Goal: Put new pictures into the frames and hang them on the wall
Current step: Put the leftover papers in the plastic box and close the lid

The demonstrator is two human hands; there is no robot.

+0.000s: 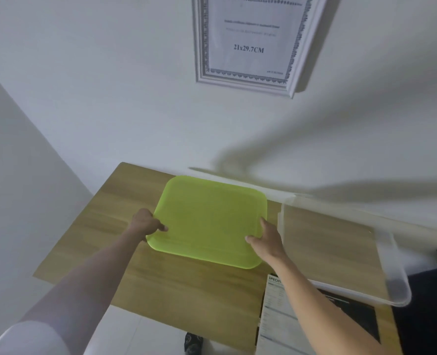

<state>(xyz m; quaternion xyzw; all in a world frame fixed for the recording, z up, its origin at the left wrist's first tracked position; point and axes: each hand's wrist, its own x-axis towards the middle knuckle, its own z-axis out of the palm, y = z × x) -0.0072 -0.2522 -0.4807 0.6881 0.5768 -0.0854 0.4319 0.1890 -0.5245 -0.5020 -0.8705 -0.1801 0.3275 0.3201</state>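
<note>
Green tray (pixel 209 219) at table (pixel 104 226) back edge, gripped w/ left hand (pixel 145 222) and right hand (pixel 267 242) at side rims. White frame (pixel 248 42) hung on wall above.

So the desk (pixel 104 242) is pushed up against the wall (pixel 109 98), and a tray (pixel 209 221) is sat on it near the back edge, roughly in the middle. It's held at its left edge by the left hand (pixel 145 222) and at its right edge by the right hand (pixel 267 242). A clear tray (pixel 394 254) is parked just to the right of it. A printed sheet (pixel 276 319) is laid at the desk's front right. A frame (pixel 248 42) is hung on the wall above.
</note>
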